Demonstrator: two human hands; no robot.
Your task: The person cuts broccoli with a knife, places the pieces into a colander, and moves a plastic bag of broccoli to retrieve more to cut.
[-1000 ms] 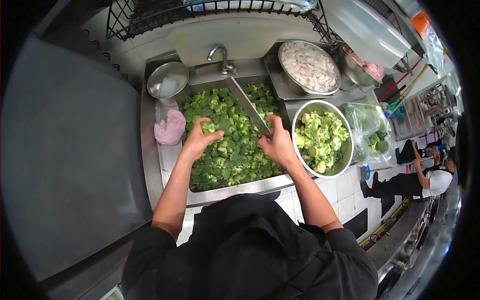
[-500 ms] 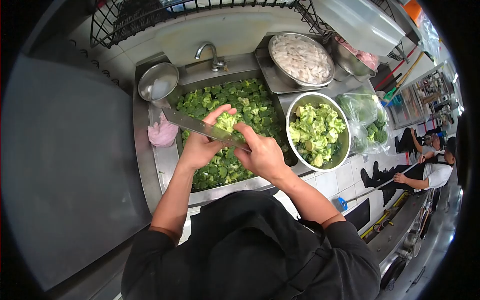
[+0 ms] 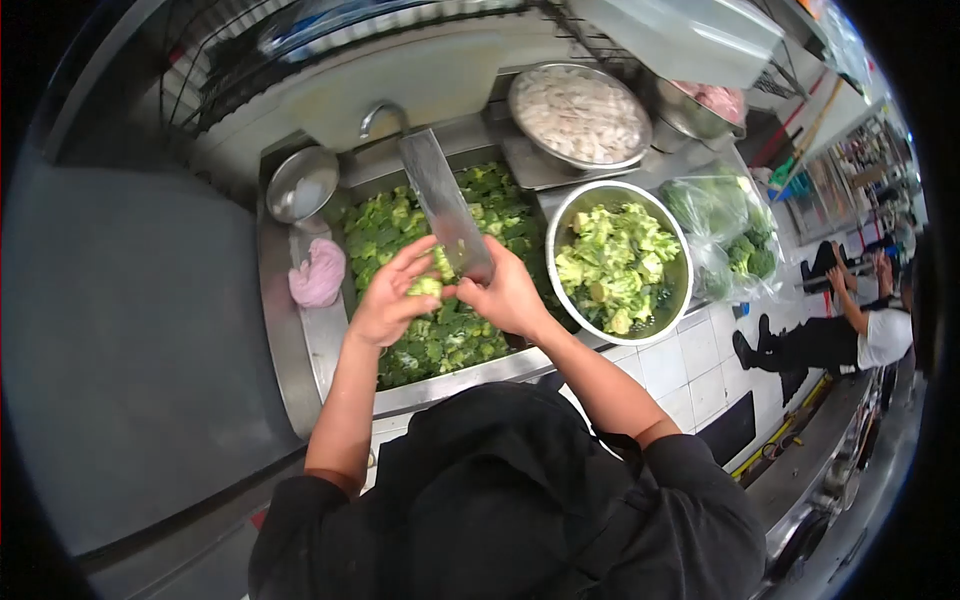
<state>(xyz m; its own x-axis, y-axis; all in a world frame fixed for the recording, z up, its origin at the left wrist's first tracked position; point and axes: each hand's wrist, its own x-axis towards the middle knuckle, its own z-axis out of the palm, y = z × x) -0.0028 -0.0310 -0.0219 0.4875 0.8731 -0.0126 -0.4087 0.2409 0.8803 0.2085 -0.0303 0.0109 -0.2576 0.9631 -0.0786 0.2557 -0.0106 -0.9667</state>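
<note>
My left hand (image 3: 388,297) is closed around a small piece of broccoli (image 3: 425,287) over the sink. My right hand (image 3: 507,292) grips a wide cleaver (image 3: 441,192), its blade pointing up toward the faucet and lying beside the broccoli piece. Below both hands, many green florets (image 3: 400,215) fill the sink basin, partly in water. To the right of my right hand stands a steel bowl (image 3: 684,290) with pale green broccoli pieces (image 3: 617,265) inside. The cleaver's handle is hidden in my right hand.
A faucet (image 3: 383,118) rises behind the sink. A small bowl (image 3: 305,185) and pink cloth (image 3: 319,273) lie left. Behind right are a bowl of pale strips (image 3: 582,115), a bowl of pink meat (image 3: 712,100) and bagged broccoli (image 3: 735,235). People (image 3: 850,335) are far right.
The cleaver has swung from slanting across both hands to pointing up and away. My hands have shifted slightly left and down, and the view has moved a little.
</note>
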